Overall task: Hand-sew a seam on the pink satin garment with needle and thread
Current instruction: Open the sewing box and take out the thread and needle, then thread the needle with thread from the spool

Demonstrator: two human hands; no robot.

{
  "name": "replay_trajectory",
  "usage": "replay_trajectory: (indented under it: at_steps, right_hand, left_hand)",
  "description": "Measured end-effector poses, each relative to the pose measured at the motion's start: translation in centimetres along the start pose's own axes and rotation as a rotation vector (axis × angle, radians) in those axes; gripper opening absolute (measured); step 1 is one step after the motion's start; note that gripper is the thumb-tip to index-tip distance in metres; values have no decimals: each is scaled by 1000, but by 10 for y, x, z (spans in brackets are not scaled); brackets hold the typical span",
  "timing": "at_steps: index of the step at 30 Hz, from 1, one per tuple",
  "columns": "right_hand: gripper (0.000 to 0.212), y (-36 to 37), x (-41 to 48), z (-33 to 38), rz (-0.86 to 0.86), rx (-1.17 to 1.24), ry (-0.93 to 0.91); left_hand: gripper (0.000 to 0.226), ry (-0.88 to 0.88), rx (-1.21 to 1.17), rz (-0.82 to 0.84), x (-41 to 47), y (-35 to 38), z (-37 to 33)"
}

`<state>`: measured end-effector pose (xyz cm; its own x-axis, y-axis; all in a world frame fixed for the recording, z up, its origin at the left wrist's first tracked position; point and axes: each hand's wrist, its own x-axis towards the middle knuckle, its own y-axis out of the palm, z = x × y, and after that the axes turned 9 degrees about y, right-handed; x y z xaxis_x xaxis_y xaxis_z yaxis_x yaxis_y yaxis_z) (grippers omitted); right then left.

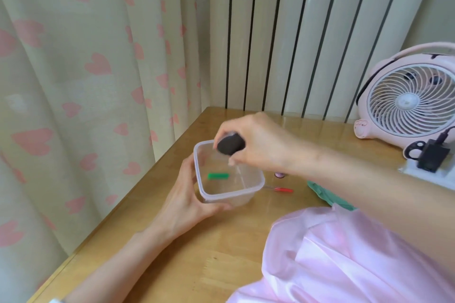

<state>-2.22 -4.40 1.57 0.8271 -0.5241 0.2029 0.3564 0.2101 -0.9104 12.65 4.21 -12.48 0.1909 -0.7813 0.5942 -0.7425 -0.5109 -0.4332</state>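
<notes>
My left hand [183, 200] grips a clear plastic container [248, 186] by its near left corner, lifted a little off the wooden table [187, 268]. A small green packet [218, 176] lies inside it. My right hand [256, 141] hovers over the container's far rim, fingers closed on a dark oval object [231, 146], blurred, perhaps a thread spool. A thin pale strand [240, 177] hangs from that hand into the container. The pink satin garment [349, 258] is heaped at the front right of the table, under my right forearm.
A red-handled tool [283, 190] lies right of the container, with a small pink item [280, 174] behind it and green cloth [327, 194] beside the garment. A pink fan [413, 98] and a black plug on a white power strip [433, 158] stand far right. A heart-patterned curtain hangs left.
</notes>
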Motion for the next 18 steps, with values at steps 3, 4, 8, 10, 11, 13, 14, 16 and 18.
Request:
replay_trajectory:
  at_steps: [3, 4, 8, 10, 11, 13, 14, 16, 18]
  right_hand:
    - [40, 22, 8, -7, 158, -59, 38]
    - [43, 22, 9, -11, 215, -9, 76]
    - [17, -3, 16, -39, -33, 378, 212]
    - [16, -8, 17, -70, -28, 73, 318]
    - [15, -2, 14, -85, 104, -102, 367]
    - [16, 21, 4, -107, 321, -336, 429]
    - [20, 32, 0, -116, 348, -386, 419]
    - [13, 42, -6, -125, 317, -337, 386]
    - [13, 41, -8, -129, 314, -256, 370]
  left_hand:
    - [112, -64, -27, -2, -2, 1, 1]
    - [112, -101, -40, -23, -3, 1, -1]
    - [94, -163, -70, -125, -2, 1, 3]
    - [94, -192, -76, -105, 2, -1, 2]
    - [96, -191, -70, -89, 4, -2, 3]
    - [107, -190, -64, -106, 3, 0, -2]
    - [114, -181, -16, -171, 0, 0, -9]
    - [104, -38, 192, -336, -2, -4, -29]
    - [70, 336, 453, -474, 8, 1, -44]
